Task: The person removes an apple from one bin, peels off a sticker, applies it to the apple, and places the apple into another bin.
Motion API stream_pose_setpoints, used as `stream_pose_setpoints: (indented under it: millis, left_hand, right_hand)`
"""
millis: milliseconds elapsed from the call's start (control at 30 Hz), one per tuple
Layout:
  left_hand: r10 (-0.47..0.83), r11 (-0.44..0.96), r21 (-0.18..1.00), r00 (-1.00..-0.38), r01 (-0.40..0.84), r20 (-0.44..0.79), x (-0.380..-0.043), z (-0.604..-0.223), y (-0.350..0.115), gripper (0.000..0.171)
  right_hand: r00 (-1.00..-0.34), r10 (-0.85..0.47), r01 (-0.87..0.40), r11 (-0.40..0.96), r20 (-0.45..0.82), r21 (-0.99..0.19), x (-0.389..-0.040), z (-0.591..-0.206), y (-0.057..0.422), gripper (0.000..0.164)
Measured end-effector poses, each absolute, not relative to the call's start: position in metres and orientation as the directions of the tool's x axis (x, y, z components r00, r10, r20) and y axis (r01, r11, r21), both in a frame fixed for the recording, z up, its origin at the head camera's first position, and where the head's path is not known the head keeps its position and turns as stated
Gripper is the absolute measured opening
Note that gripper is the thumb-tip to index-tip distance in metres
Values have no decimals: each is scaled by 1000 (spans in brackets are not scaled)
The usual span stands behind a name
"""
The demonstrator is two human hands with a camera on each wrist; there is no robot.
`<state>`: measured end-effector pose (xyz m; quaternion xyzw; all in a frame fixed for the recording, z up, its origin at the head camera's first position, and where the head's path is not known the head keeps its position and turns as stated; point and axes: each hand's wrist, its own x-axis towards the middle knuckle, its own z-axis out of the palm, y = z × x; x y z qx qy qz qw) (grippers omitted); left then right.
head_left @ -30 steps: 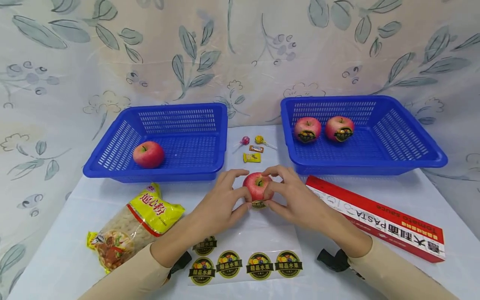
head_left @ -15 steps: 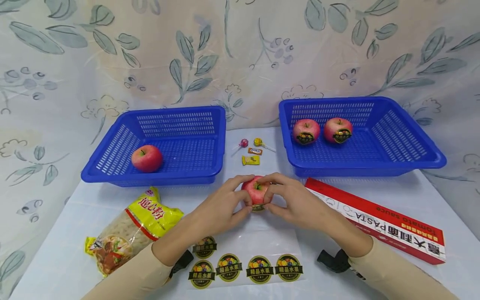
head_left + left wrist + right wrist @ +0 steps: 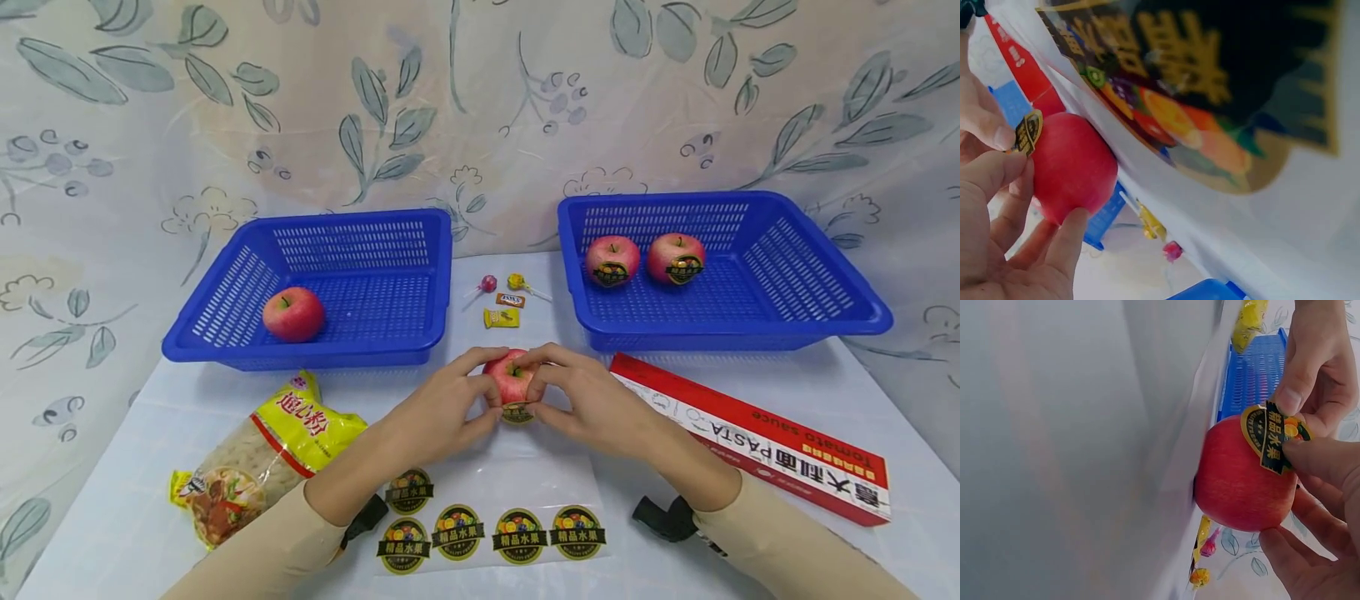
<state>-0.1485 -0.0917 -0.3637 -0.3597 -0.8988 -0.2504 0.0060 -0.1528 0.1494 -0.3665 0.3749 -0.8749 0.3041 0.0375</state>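
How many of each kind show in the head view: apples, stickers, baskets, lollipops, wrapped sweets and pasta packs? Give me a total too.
Apples: 4
Stickers: 8 (3 on apples, 5 on the clear sheet)
Blue baskets: 2
Lollipops: 2
Wrapped sweets: 2
Pasta packs: 2
Total: 20

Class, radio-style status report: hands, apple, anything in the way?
Left hand and right hand holding apple. Both thumbs at sticker against its side. No obstruction seen.
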Motion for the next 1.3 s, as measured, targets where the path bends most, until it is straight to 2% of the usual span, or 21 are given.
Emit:
stream_pose_setpoints:
  millis: [300,633,900,1067,1300]
  left_hand:
    - [630,617,425,-740,662,236,-151,-367,-92,15]
    - [624,640,396,-746,658,231,-155,-363,-86,19]
    - [651,597,394,-709,699,271,-160,-364,-89,20]
    - [654,598,429,-722,677,226,-161,-363,-91,24]
    - [646,617,433,-737,657,197,-162,-363,-92,27]
  right_hand:
    - [-725,-598,-678,536,341,-503,-155,-368,148,25]
    - [-726,-609,-670,525,318,-525,-159,-368,150,18]
    - [-722,-616,-668,500,316,-551,-161,-367,153,15]
    - [-713,-642,-669,503,282,-547,-162,-367,155,23]
    - [-690,-656,-698,488,307,-525,-163,-370,155,32]
